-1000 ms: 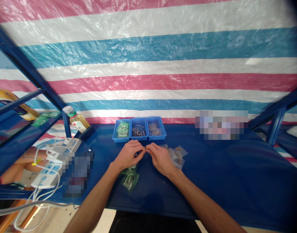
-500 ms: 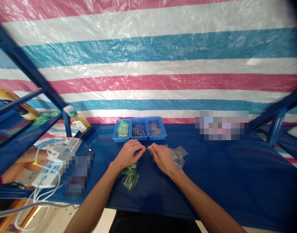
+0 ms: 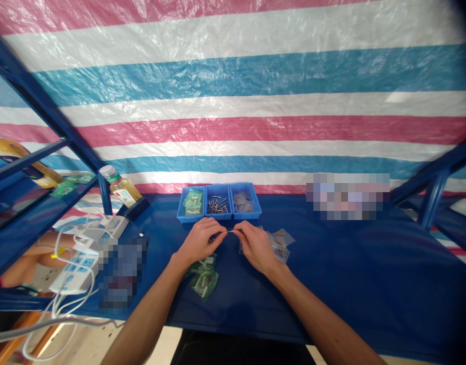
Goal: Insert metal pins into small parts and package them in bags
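Observation:
A small thin metal pin [image 3: 230,231] stretches between my two hands, in front of a row of blue bins. The fingertips of my left hand [image 3: 201,241] pinch one end, and a few more metal pieces [image 3: 211,240] show under its curled fingers. At the pin's other end, my right hand [image 3: 255,247] is closed in a pinch. Green plastic bags [image 3: 204,281] with metal pieces inside lie beneath my left wrist. Beside my right hand rest clear plastic bags [image 3: 282,243] holding brownish metal pieces.
Three joined blue bins hold green bags [image 3: 193,203], loose metal pins [image 3: 217,205] and clear bags [image 3: 243,202]. Leftward are a bottle [image 3: 120,187], white power strips [image 3: 75,268] with cables, and a blurred-out item [image 3: 122,274]. Another person's bare limbs show at far left.
My right hand has drawn slightly to the right from my left fingertips, so the pin shows between them. My left hand has stayed nearly still.

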`<state>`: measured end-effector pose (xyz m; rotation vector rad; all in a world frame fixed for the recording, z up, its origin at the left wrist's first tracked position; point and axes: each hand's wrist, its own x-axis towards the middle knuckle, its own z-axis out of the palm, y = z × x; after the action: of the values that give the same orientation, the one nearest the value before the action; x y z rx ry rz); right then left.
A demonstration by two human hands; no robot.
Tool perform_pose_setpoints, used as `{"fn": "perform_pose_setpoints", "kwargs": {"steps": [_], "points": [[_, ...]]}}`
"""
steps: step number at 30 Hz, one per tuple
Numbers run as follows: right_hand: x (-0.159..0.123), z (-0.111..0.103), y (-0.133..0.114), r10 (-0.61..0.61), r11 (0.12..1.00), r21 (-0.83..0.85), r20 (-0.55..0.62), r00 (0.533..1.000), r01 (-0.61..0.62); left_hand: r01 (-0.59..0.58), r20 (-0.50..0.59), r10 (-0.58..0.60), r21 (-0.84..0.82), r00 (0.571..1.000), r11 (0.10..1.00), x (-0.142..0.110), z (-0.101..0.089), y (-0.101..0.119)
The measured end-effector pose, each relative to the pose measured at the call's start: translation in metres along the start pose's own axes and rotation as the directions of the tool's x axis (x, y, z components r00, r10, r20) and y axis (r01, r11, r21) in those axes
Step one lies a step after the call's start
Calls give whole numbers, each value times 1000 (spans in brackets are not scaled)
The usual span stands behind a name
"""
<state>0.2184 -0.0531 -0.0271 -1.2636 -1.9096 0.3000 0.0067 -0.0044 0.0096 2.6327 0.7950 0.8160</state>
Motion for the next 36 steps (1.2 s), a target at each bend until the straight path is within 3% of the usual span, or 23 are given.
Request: {"fn": "perform_pose_setpoints", "kwargs": {"steps": [12,22,36], "points": [[-1,1,1,-39,997,63,21,999,37,22,1,-22,3,1000,1000,-2,0,-4],[-2,6,-1,-60,993,105,11,998,59,-28,13,28,-9,1000,1000,0,6,2],[1,0,-2,9,1000,-7,-25,1000,-9,-31,7,31,17,999,999,1,2,1]]}}
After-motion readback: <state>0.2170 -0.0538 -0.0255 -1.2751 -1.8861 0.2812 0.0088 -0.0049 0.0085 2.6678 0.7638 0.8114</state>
